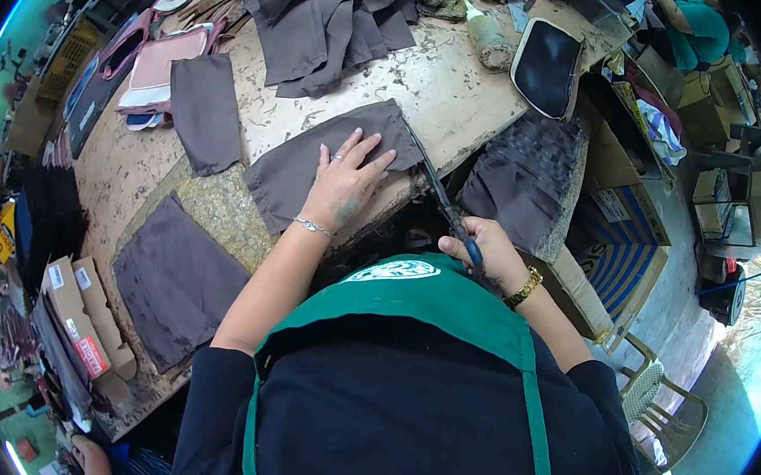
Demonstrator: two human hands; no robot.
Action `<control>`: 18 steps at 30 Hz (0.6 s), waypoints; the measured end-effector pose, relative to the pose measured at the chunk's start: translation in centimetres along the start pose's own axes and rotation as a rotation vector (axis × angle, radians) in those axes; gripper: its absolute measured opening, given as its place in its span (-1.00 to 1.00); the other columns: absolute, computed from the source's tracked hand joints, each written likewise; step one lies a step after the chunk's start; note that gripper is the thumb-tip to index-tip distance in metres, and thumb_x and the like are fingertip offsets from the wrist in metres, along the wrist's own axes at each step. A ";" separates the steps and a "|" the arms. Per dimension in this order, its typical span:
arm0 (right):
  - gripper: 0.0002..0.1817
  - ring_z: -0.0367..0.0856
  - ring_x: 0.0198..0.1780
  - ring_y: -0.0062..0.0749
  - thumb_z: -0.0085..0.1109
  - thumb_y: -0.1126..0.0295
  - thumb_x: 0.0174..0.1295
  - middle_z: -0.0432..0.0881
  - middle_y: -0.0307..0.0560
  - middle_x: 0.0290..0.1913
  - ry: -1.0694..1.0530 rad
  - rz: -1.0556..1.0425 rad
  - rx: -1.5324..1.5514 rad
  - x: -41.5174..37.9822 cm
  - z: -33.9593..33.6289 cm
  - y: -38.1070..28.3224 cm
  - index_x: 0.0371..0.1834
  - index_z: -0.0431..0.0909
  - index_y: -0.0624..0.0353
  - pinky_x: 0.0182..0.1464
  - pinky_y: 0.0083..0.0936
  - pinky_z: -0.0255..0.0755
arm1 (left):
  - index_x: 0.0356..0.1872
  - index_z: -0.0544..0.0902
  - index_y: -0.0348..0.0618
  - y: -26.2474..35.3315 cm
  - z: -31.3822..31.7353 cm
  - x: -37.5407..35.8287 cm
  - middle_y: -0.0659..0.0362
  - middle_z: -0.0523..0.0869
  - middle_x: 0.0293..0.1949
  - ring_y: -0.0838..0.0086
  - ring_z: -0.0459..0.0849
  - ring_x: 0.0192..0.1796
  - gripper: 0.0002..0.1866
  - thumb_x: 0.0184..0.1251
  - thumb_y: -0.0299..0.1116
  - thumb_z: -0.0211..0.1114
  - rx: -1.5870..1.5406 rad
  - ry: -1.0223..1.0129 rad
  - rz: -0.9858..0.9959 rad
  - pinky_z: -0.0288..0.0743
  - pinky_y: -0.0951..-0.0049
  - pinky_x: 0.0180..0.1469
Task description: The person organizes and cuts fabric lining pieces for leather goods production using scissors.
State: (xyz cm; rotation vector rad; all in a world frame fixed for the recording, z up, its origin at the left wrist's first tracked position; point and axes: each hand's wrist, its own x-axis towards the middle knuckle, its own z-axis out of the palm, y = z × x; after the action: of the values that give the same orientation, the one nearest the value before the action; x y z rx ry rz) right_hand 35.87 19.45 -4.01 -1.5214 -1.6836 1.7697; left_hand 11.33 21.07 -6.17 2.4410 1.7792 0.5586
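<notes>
My left hand (pixel 350 177) lies flat with fingers spread on a dark grey-brown fabric piece (pixel 282 168), pressing it to the worn tabletop. In my right hand (pixel 486 256) are scissors (pixel 444 198) with dark handles, the fingers wrapped round the grips. Their long blades run along the right edge of that fabric piece. Another cut piece (pixel 205 111) lies to its left, and a further dark panel (pixel 176 282) rests at the table's near left side. Right of the scissors, more dark fabric (pixel 525 183) with a textured upper part hangs at the table edge.
A heap of dark fabric (pixel 332 22) lies at the back of the table (pixel 432 78). Beyond the scissors are a glue bottle (pixel 487 37) and a black rounded panel (pixel 545 68). Pink-edged pieces (pixel 163 65) sit back left; cardboard boxes (pixel 624 233) stand right, near a chair (pixel 662 402).
</notes>
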 end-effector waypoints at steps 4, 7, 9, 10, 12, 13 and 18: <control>-0.41 0.35 -0.72 -0.65 0.28 -0.22 -0.18 0.36 -0.30 -0.76 -0.070 0.042 0.076 0.6 -0.2 -0.2 -0.66 0.34 0.12 -0.66 -0.68 0.26 | 0.00 0.52 0.19 0.0 -0.1 -0.1 0.23 0.40 0.13 0.25 0.27 0.26 -0.64 0.12 -0.30 0.21 -0.011 0.001 0.014 0.15 -0.26 0.10; -0.41 0.36 -0.72 -0.64 0.24 -0.23 -0.15 0.37 -0.28 -0.75 -0.090 0.064 0.111 1.2 -0.1 -1.5 -0.65 0.34 0.12 -0.66 -0.68 0.28 | 0.01 0.52 0.21 0.0 -0.3 -0.2 0.24 0.40 0.13 0.25 0.28 0.26 -0.63 0.11 -0.31 0.22 -0.027 -0.009 0.033 0.14 -0.27 0.10; -0.41 0.36 -0.72 -0.63 0.22 -0.23 -0.14 0.37 -0.28 -0.74 -0.097 0.068 0.123 1.7 0.0 -1.9 -0.64 0.34 0.12 -0.66 -0.68 0.28 | 0.01 0.52 0.22 0.0 -0.3 -0.2 0.24 0.40 0.14 0.25 0.28 0.26 -0.62 0.11 -0.30 0.22 -0.028 -0.015 0.034 0.14 -0.27 0.10; -0.41 0.36 -0.72 -0.64 0.21 -0.24 -0.13 0.38 -0.28 -0.75 -0.084 0.062 0.117 2.1 0.1 -1.9 -0.65 0.33 0.12 -0.65 -0.68 0.28 | 0.01 0.51 0.22 0.0 -0.3 -0.2 0.25 0.40 0.14 0.26 0.28 0.26 -0.62 0.11 -0.30 0.22 -0.028 -0.022 0.034 0.14 -0.27 0.10; -0.41 0.37 -0.72 -0.64 0.20 -0.24 -0.12 0.38 -0.27 -0.75 -0.073 0.056 0.109 2.2 0.2 -1.9 -0.66 0.33 0.12 -0.65 -0.68 0.29 | 0.01 0.51 0.22 0.1 -0.4 -0.2 0.25 0.40 0.14 0.26 0.28 0.26 -0.62 0.11 -0.30 0.22 -0.036 -0.016 0.031 0.13 -0.27 0.11; -0.40 0.36 -0.73 -0.64 0.21 -0.25 -0.13 0.37 -0.28 -0.75 -0.067 0.042 0.093 2.2 0.1 -1.8 -0.67 0.33 0.11 -0.66 -0.68 0.29 | 0.02 0.51 0.23 0.1 -0.4 -0.2 0.25 0.39 0.14 0.26 0.28 0.26 -0.62 0.11 -0.30 0.22 -0.044 -0.011 0.030 0.13 -0.27 0.11; -0.39 0.36 -0.74 -0.64 0.21 -0.27 -0.15 0.36 -0.28 -0.77 -0.018 0.016 0.008 1.8 0.4 -1.5 -0.70 0.32 0.11 -0.68 -0.68 0.28 | 0.02 0.51 0.23 0.1 -0.2 -0.2 0.25 0.39 0.14 0.26 0.28 0.26 -0.61 0.11 -0.31 0.22 -0.036 -0.014 0.026 0.14 -0.26 0.11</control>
State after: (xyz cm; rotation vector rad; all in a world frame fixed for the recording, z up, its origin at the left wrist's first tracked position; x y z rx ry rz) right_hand 34.18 21.06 -3.67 -1.5242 -1.6758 1.8007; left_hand 11.27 20.84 -5.96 2.4411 1.7191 0.5689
